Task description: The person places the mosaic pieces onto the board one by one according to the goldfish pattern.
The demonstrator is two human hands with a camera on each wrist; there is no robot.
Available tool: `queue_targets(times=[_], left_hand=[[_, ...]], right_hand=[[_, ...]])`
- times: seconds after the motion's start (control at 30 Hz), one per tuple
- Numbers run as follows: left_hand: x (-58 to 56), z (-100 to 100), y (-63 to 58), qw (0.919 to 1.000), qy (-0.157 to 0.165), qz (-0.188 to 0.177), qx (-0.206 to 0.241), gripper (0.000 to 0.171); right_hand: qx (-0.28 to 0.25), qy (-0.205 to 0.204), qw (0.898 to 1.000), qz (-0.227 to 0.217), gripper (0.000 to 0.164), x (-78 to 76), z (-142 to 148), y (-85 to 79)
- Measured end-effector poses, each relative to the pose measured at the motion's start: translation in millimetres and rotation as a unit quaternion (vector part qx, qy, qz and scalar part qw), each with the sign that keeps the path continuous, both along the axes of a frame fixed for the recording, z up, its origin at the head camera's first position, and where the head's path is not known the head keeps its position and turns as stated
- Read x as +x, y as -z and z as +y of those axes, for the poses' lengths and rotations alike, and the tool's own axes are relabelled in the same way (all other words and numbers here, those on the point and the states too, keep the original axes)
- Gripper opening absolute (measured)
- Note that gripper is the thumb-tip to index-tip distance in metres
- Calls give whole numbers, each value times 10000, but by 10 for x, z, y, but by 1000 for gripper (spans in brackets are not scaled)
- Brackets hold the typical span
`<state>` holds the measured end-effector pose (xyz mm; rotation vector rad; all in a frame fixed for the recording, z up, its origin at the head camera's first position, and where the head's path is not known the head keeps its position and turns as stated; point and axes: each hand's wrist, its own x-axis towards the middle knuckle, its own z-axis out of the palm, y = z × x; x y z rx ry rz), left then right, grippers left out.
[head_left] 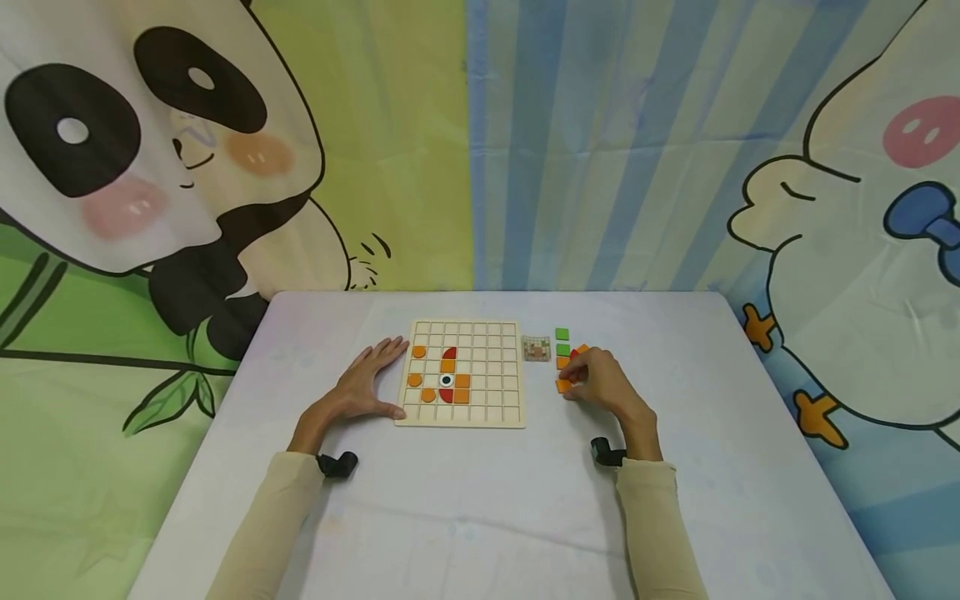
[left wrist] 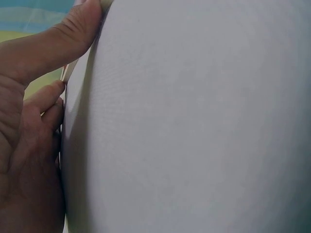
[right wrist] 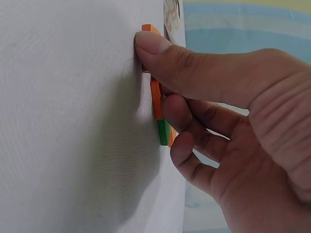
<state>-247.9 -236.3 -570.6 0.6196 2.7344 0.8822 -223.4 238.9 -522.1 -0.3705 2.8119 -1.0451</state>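
Observation:
A pale wooden grid board [head_left: 495, 417] lies flat on the table, with orange round, orange square, red quarter-round and eye-patterned tiles in its left half. My left hand [head_left: 365, 385] lies spread along the board's left edge, thumb at the near corner and fingertips at the upper side. To the right of the board, my right hand [head_left: 606, 382] pinches an orange square tile [head_left: 562, 387] between thumb and fingers, low over the table. The right wrist view shows the thumb against that orange tile [right wrist: 149, 27], with another orange tile [right wrist: 156, 99] and a green tile [right wrist: 163, 132] just beyond.
A small printed picture card [head_left: 536, 349] lies against the board's right side. Two green square tiles [head_left: 562, 334] and some orange and red pieces are grouped beside it, partly covered by the right hand. A white cloth [head_left: 465, 508] covers the table.

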Motion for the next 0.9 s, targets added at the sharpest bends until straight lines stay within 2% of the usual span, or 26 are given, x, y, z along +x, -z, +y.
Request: queue_targets(times=[0.27, 0.47, 0.67, 0.9], left_hand=[[8, -3, 11, 10000, -25, -67, -68, 140], [6, 9, -7, 10000, 6, 30, -34, 140], [14, 8, -37, 10000, -29, 3, -21, 139], [12, 14, -39, 10000, -28, -18, -48, 140]], right_hand=[[82, -53, 9999, 65, 21, 1, 2, 37], [211, 216, 9991, 288, 22, 26, -18, 24], [19, 395, 9975, 585, 23, 34, -92, 8], [-242, 344, 9969, 672, 20, 28, -269, 68]])
